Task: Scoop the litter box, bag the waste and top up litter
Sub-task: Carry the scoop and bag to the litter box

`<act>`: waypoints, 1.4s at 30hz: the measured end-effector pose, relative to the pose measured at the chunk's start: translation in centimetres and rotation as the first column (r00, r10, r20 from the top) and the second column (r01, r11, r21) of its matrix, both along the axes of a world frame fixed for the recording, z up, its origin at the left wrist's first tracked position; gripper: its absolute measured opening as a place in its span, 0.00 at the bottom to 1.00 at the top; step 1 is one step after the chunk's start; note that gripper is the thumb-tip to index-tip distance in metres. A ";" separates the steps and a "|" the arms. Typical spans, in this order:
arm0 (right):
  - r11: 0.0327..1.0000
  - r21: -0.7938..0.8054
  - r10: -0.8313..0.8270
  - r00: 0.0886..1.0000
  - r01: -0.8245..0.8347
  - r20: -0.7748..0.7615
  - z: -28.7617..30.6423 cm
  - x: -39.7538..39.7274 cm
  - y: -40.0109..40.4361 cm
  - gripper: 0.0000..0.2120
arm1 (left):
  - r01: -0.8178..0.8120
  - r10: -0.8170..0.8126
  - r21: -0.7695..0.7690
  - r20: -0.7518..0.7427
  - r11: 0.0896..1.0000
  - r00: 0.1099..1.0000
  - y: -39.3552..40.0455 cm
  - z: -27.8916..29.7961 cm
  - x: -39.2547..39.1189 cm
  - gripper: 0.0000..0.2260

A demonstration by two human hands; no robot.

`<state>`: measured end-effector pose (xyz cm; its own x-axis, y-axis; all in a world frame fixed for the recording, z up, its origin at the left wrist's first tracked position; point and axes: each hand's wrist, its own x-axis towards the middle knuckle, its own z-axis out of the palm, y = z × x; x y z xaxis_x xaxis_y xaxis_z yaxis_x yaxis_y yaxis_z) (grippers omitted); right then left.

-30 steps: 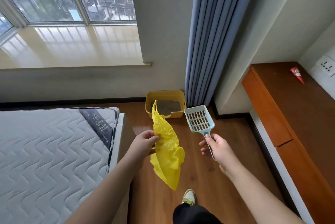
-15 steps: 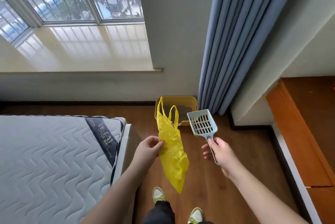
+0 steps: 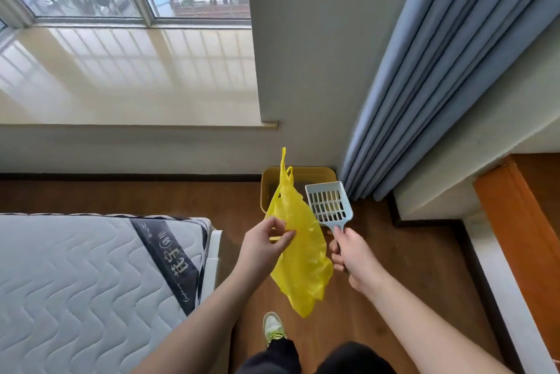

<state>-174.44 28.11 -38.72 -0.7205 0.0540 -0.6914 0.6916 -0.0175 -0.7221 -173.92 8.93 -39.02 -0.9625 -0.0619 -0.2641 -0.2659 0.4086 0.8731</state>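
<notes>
Scooping not started. Left hand point(image 3: 266, 248) pinches yellow plastic bag point(image 3: 298, 252), right hand point(image 3: 353, 258) grips slotted litter scoop point(image 3: 328, 204). Yellow litter box point(image 3: 315, 175) at 12 o'clock, by curtain point(image 3: 439, 76). Bagging, top-up pending.

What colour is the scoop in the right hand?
The scoop is pale blue with a slotted head; the head view shows it.

Plastic bag point(image 3: 300, 252): bright yellow, plain. Litter scoop point(image 3: 328, 205): pale blue, slotted grid. Litter box point(image 3: 315, 173): mustard yellow. Curtain point(image 3: 439, 86): grey-blue, plain. Mattress point(image 3: 75, 282): white, wavy quilted stitching, dark grey band with pale lettering. Floor point(image 3: 378, 298): brown woodgrain. Shoe point(image 3: 274, 328): white with lime-green laces.
</notes>
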 end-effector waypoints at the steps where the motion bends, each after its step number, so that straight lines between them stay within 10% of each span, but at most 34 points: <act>1: 1.000 -0.014 -0.022 1.000 0.022 0.003 -0.1 -0.8 -0.6 0.11 | 0.020 -0.021 -0.017 -0.049 1.000 0.999 0.0 -0.1 -0.6 0.09; 11: 0.991 -0.120 -0.035 0.990 0.051 0.134 -3.4 -9.5 -0.8 0.19 | 0.194 -0.343 -0.347 -0.443 0.917 0.828 1.1 -4.8 -6.0 0.11; 22: 0.978 -0.206 0.032 0.999 -0.023 0.041 -7.7 -16.3 2.3 0.15 | 0.299 -0.501 -0.487 -0.362 0.821 0.786 5.7 -8.1 -10.5 0.08; 32: 0.734 0.425 0.608 0.791 -0.529 -0.066 -13.8 -21.1 7.4 0.13 | 0.003 -0.279 -0.571 -0.396 0.821 0.875 4.6 -12.3 -17.5 0.11; 42: 0.740 0.351 0.631 0.773 -0.574 -0.067 -25.2 -21.0 7.2 0.07 | 0.298 -0.783 -0.841 -0.213 0.451 0.584 1.4 -24.4 -20.1 0.20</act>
<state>-195.42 35.28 -63.95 -0.7752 -0.2537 -0.5786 0.3490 0.5914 -0.7269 -194.04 10.28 -63.45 -0.7802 0.6127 0.1259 0.6255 0.7663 0.1471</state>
